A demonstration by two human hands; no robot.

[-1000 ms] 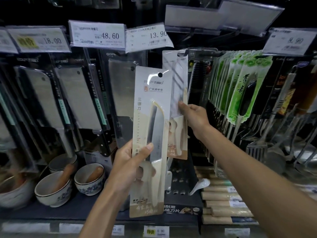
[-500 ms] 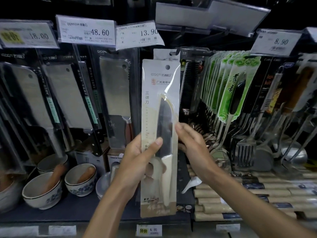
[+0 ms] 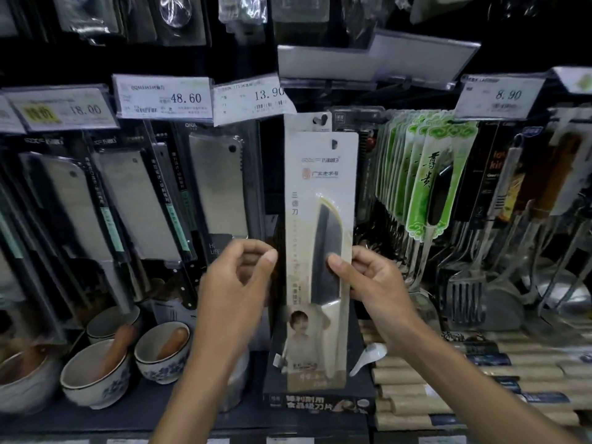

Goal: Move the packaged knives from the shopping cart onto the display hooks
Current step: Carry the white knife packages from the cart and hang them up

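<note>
Knife pack (image 3: 307, 193) hangs upright mid-rack. It's a cream card w/ a dark blade under clear plastic. It covers a second pack (image 3: 304, 123), of which only the top strip shows above it. The hang hole at the front card's top is dark, so can't tell if a hook goes through it.

R hand (image 3: 371, 283) pinches the pack's right edge about mid-height. The thumb lies flat on the front over the blade, and the fingers go round behind w/ their tips hidden by the card. L hand (image 3: 234, 283) is just beside the left edge w/ a thin dark gap between, so not touching as far as shows. Its fingers are curled in, thumb tip near the index, nothing seen in the grip. Both forearms run off the bottom edge.

Left of the pack are cleavers (image 3: 217, 187) in dark packs, more blurred toward the frame edge. Price tags (image 3: 161, 97) above read 18.00, 48.60 and 13.90, plus 8.90 at right; the small print is unreadable.

To the right is a row of green packs (image 3: 429, 174), overlapped so only the front one shows whole, contents unclear. Beyond them a slotted turner (image 3: 464, 296) and other steel utensils are blurred and cut off.

Lower left are bowls (image 3: 96, 395) w/ wooden pestles. A dark box (image 3: 320, 405) sits below the pack, its top covered by the card's bottom. A white spoon (image 3: 368, 355) lies just beside the pack's lower right. Labelled wooden rolls (image 3: 448, 376) are stacked lower right, partly behind the R forearm.
</note>
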